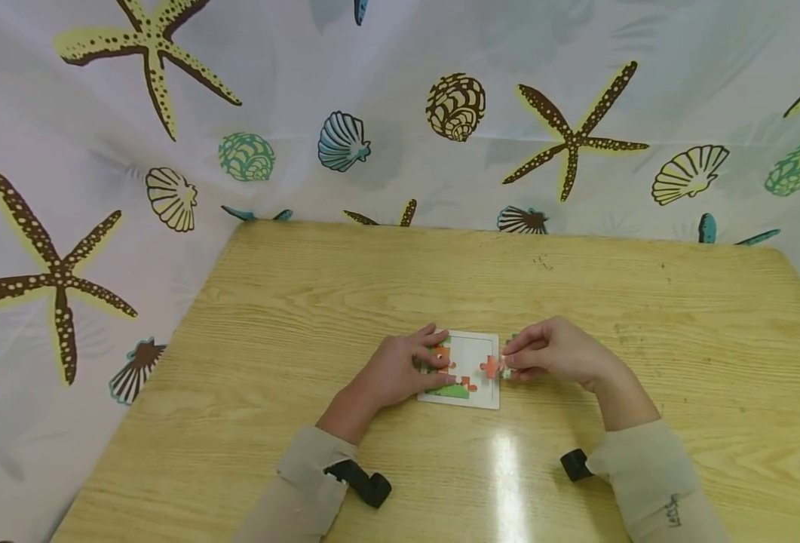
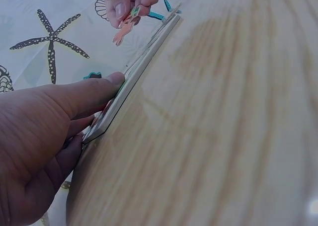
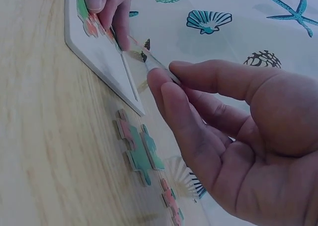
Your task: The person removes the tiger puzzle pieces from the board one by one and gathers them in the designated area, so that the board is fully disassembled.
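A white puzzle tray [image 1: 476, 401] lies on the table with several orange and green pieces fitted along its left and lower side. My left hand [image 1: 400, 369] rests on the tray's left part, fingers spread over the pieces; in the left wrist view the thumb of the left hand [image 2: 54, 112] lies on the tray's edge. Between thumb and fingertips, my right hand [image 1: 559, 354] pinches an orange, white and green puzzle piece [image 1: 491, 367], raised over the tray's right edge. The right wrist view shows the right hand [image 3: 233, 121] holding this piece nearly edge-on.
Loose puzzle pieces, among them a green and red one [image 3: 136, 146] and a smaller orange one [image 3: 170, 201], lie on the wooden table [image 1: 304, 302] to the right of the tray, partly under my right hand. A cloth [image 1: 400, 75] with starfish and shells hangs behind the table and at its left.
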Available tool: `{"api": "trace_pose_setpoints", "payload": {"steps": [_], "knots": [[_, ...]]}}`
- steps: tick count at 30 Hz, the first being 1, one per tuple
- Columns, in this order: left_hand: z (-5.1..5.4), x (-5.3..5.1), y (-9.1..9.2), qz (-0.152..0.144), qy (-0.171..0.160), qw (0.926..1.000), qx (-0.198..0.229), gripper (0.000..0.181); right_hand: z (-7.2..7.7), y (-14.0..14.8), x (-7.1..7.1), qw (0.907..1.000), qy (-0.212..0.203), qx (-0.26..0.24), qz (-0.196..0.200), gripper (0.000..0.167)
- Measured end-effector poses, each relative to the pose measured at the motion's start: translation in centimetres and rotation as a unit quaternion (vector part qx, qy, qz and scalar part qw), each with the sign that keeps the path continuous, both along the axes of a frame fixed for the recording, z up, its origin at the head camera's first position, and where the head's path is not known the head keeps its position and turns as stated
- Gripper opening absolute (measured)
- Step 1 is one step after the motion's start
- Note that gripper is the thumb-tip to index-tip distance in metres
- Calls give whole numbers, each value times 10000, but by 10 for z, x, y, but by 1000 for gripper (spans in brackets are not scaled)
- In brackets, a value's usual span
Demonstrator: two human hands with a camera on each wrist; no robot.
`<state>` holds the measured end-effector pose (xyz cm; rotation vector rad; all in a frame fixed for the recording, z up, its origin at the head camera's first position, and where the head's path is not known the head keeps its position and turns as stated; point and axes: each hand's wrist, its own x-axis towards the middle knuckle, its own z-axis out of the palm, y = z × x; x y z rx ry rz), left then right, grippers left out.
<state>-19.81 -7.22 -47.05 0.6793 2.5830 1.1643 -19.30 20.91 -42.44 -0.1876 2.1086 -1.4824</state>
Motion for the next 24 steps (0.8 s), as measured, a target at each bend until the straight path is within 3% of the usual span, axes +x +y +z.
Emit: {"api": "trace_pose_setpoints", "payload": {"steps": [24], "knots": [[-1, -1, 0, 58, -101, 9999, 99, 24, 4, 18, -1, 9994, 79, 315, 116, 20]]}}
